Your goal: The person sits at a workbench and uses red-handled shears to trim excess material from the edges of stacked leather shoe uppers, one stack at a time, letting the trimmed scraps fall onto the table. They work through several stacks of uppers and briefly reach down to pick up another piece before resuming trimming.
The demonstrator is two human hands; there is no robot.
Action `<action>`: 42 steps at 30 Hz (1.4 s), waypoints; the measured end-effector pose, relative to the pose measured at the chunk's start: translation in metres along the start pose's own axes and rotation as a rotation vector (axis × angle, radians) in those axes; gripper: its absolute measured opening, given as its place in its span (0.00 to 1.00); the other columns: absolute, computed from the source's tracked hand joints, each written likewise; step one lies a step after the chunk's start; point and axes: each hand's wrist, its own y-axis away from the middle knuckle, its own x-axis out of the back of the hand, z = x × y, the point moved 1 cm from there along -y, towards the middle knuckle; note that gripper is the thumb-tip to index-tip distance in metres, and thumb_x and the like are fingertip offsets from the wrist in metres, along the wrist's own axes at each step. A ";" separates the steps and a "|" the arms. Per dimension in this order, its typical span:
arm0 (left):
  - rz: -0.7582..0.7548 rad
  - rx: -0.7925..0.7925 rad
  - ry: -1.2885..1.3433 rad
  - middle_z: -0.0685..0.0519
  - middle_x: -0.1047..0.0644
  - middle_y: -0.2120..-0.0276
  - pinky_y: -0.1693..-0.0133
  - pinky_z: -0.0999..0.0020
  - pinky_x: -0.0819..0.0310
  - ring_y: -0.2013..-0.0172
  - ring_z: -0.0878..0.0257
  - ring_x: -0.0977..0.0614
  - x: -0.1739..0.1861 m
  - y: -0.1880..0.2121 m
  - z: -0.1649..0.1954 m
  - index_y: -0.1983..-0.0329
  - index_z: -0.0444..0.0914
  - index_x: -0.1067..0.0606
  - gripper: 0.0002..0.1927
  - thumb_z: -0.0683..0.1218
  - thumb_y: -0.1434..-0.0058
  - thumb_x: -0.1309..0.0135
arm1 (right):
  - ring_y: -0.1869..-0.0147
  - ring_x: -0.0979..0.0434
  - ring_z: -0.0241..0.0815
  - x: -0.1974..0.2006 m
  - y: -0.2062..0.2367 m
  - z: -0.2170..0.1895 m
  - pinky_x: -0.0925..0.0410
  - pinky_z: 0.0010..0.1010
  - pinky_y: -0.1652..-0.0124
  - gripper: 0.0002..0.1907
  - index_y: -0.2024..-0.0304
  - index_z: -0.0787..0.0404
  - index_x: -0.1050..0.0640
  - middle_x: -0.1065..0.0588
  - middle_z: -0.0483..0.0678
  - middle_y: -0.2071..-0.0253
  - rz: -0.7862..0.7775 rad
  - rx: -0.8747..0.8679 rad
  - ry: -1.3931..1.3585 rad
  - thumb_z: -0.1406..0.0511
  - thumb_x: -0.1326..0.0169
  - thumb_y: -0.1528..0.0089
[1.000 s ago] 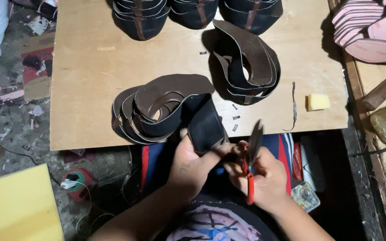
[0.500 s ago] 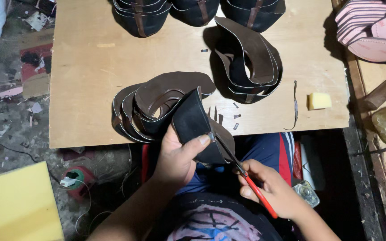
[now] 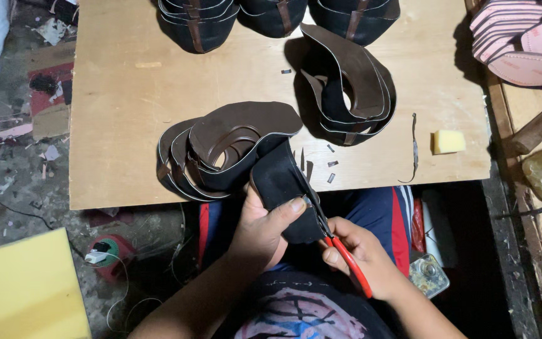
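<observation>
A person trims a dark shoe upper piece (image 3: 283, 188) with red-handled scissors (image 3: 340, 254) at the near edge of a plywood board (image 3: 114, 125).

Head view: the left hand (image 3: 260, 229) is clamped on the dark piece, thumb pressed on its near right edge, holding it tilted over the lap just off the board's near edge. The right hand (image 3: 362, 257) is closed around the scissors' red handles, and the blades meet the piece's right edge beside the thumb. Just left of the piece, touching it, lies a stack of brown uppers (image 3: 221, 147); a second curled stack (image 3: 352, 88) sits farther right. Small offcuts (image 3: 332, 164) dot the board between them. A yellow sponge (image 3: 448, 141) lies near the right edge, with pink soles (image 3: 522, 37) far right.
</observation>
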 end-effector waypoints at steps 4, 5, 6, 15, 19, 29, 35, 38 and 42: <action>0.020 0.016 0.027 0.51 0.26 0.43 0.39 0.61 0.30 0.44 0.63 0.25 0.000 0.001 -0.002 0.33 0.37 0.36 0.28 0.34 0.37 0.48 | 0.74 0.31 0.29 -0.004 0.001 0.013 0.36 0.22 0.73 0.27 0.51 0.65 0.22 0.28 0.40 0.75 0.026 0.044 -0.061 0.50 0.41 0.40; 0.035 0.030 0.044 0.51 0.27 0.44 0.40 0.61 0.30 0.44 0.63 0.25 0.000 0.001 -0.003 0.33 0.38 0.37 0.29 0.34 0.37 0.48 | 0.75 0.31 0.30 -0.004 0.000 0.016 0.37 0.22 0.74 0.27 0.51 0.66 0.22 0.29 0.41 0.76 0.034 0.051 -0.087 0.50 0.40 0.40; 0.036 0.036 0.049 0.51 0.27 0.44 0.40 0.61 0.30 0.45 0.63 0.25 0.000 0.002 -0.003 0.33 0.38 0.37 0.29 0.34 0.37 0.48 | 0.77 0.32 0.30 -0.004 0.000 0.019 0.38 0.22 0.75 0.27 0.52 0.67 0.22 0.29 0.41 0.77 0.042 0.057 -0.114 0.51 0.40 0.40; 0.025 0.034 0.043 0.51 0.28 0.43 0.40 0.61 0.30 0.44 0.63 0.25 0.003 0.001 -0.005 0.32 0.39 0.38 0.30 0.33 0.37 0.48 | 0.77 0.33 0.29 -0.006 -0.003 0.023 0.39 0.22 0.76 0.23 0.53 0.66 0.22 0.29 0.40 0.76 0.116 0.070 -0.102 0.55 0.37 0.39; 0.001 0.044 0.031 0.51 0.29 0.42 0.39 0.61 0.31 0.43 0.64 0.26 0.002 0.003 -0.006 0.31 0.40 0.39 0.31 0.33 0.37 0.48 | 0.77 0.32 0.30 -0.007 -0.002 0.023 0.37 0.22 0.77 0.21 0.54 0.66 0.22 0.28 0.41 0.76 0.129 0.058 -0.064 0.56 0.37 0.40; -0.060 0.012 -0.115 0.49 0.25 0.48 0.42 0.62 0.26 0.48 0.62 0.22 -0.006 0.004 0.012 0.33 0.34 0.38 0.25 0.37 0.31 0.47 | 0.66 0.26 0.35 -0.003 0.005 0.006 0.32 0.25 0.64 0.24 0.50 0.66 0.26 0.27 0.45 0.69 0.138 0.160 0.027 0.53 0.43 0.37; -0.040 -0.047 -0.302 0.47 0.24 0.48 0.41 0.63 0.26 0.49 0.63 0.22 -0.013 0.004 0.018 0.33 0.32 0.38 0.25 0.37 0.31 0.49 | 0.55 0.28 0.35 -0.005 0.016 -0.015 0.31 0.26 0.51 0.28 0.42 0.64 0.31 0.28 0.44 0.58 0.083 0.173 0.286 0.63 0.39 0.44; -0.039 -0.057 -0.315 0.46 0.24 0.49 0.41 0.63 0.26 0.49 0.62 0.21 -0.016 0.004 0.016 0.33 0.31 0.38 0.23 0.37 0.30 0.49 | 0.58 0.29 0.34 -0.008 0.015 -0.016 0.31 0.26 0.55 0.27 0.44 0.65 0.29 0.29 0.44 0.60 0.115 0.155 0.255 0.63 0.38 0.43; 0.045 0.011 -0.309 0.48 0.25 0.46 0.45 0.65 0.24 0.48 0.64 0.22 -0.019 0.004 0.013 0.33 0.32 0.39 0.27 0.36 0.34 0.49 | 0.62 0.30 0.32 -0.003 0.016 -0.008 0.32 0.24 0.60 0.20 0.51 0.64 0.25 0.28 0.43 0.65 0.151 0.146 0.283 0.60 0.38 0.41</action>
